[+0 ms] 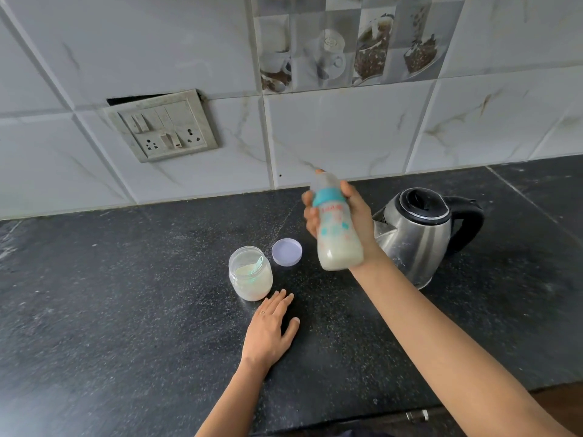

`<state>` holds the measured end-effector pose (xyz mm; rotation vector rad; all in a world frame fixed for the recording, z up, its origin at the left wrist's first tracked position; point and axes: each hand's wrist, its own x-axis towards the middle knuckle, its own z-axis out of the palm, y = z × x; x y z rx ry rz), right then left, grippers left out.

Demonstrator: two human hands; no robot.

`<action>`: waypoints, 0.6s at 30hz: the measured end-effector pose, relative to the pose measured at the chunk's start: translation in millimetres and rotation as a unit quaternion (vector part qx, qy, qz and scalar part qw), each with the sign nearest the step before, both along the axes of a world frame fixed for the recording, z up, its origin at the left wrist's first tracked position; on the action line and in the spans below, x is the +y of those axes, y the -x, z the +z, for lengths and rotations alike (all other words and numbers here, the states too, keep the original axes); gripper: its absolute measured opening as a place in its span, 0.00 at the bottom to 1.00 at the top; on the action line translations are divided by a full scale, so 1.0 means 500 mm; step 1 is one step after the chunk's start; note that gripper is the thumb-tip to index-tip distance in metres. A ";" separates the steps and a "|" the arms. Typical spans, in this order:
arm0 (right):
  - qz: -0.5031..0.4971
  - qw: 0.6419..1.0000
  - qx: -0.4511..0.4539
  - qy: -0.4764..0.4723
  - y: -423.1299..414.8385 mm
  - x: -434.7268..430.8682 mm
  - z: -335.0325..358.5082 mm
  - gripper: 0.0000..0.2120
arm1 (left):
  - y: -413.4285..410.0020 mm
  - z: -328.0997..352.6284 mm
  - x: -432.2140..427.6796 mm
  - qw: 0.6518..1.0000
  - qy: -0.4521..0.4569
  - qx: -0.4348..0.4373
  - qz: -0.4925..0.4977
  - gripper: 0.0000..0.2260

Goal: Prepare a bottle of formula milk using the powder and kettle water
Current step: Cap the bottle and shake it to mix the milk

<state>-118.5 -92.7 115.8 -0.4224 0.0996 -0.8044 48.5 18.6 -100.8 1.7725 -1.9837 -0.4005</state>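
Closest in, saw two bare forearms reaching up from the bottom edge. Found the left grip (269,329) lying palm-down on the black speckled counter (126,294), fingers straight and slightly spread, holding nothing, a ring on one finger. Saw its fingertips just beside the base of the powder jar (250,272); could not tell whether touching.

Found the right grip (359,216) up off the counter, fingers and thumb curled round the upper half of the baby bottle (337,234). Saw the bottle held clear of the counter, tilted with its top leaning away and left, and blurred. Made out a teal collar, a clear cap above it, printed marks on the side, and milky white liquid filling the lower part. Placed the bottle, from this view, between the jar lid (287,252) and the kettle (413,234), overlapping the kettle's spout side.

Saw the powder jar standing upright and uncapped, pale powder inside and a greenish scoop (257,264) resting in it. Saw the pale purple jar lid lying on the counter just behind and right of the jar, apart from it. Saw the steel kettle upright on the counter at right, black top closed, black handle pointing right.

Noted behind it all a white tiled wall (347,130) with a switch board (162,126) at left.
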 end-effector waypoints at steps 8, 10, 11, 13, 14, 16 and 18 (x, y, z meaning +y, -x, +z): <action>0.021 0.995 -0.012 0.095 0.015 0.011 -0.008 0.20 | -0.001 0.004 0.002 1.000 -0.005 -0.003 -0.003 0.27; 0.016 0.998 -0.045 0.033 0.013 0.005 0.004 0.19 | 0.000 0.002 0.002 1.000 -0.006 -0.005 -0.001 0.26; -0.011 0.998 -0.047 -0.033 0.016 -0.004 0.004 0.19 | 0.000 0.001 0.002 1.000 -0.005 -0.005 0.001 0.26; -0.044 0.995 -0.040 -0.085 0.020 -0.017 -0.003 0.21 | 0.001 0.001 0.002 1.000 -0.005 -0.005 0.003 0.27; -0.030 0.997 -0.036 -0.054 0.018 -0.015 0.002 0.20 | 0.001 0.000 0.002 1.000 -0.005 -0.005 0.003 0.27; 0.015 0.995 -0.011 0.094 0.011 0.004 0.007 0.19 | 0.002 0.000 0.001 1.000 -0.006 -0.003 0.003 0.27; 0.028 0.986 -0.009 0.165 0.008 0.020 0.010 0.19 | 0.003 0.002 0.000 1.000 -0.005 -0.003 0.000 0.27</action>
